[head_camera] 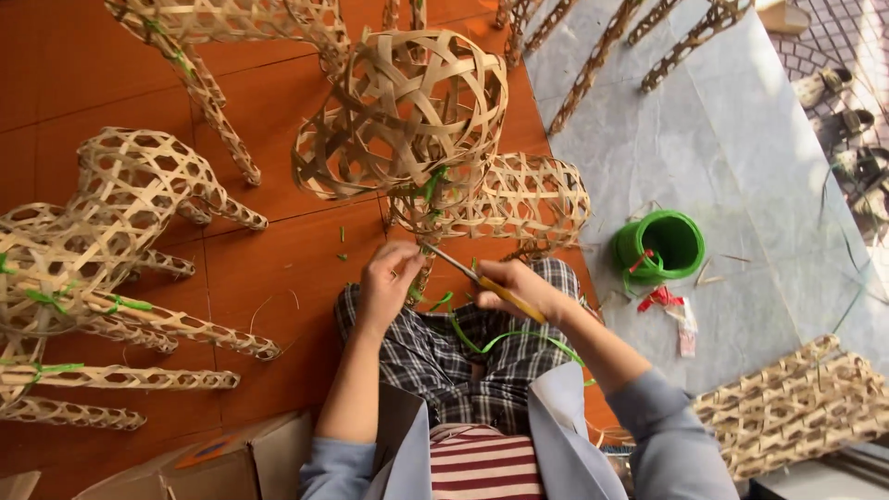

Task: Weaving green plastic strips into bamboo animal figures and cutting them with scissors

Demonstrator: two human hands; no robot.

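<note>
Your left hand (387,278) pinches the leg of the woven bamboo figure (417,139) just beyond your knees; your right hand (519,289) grips the yellow-handled tool (482,281). Steady that leg and keep the tip on the green tie (431,190).

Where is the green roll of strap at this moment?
In the head view, the green roll stands on the grey floor to the person's right, just beyond the right hand, beside a small red-and-white packet.

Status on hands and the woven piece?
Left hand gripping woven bamboo figure at its base. Right hand holding yellow-handled tool. Green strip across lap.
</note>
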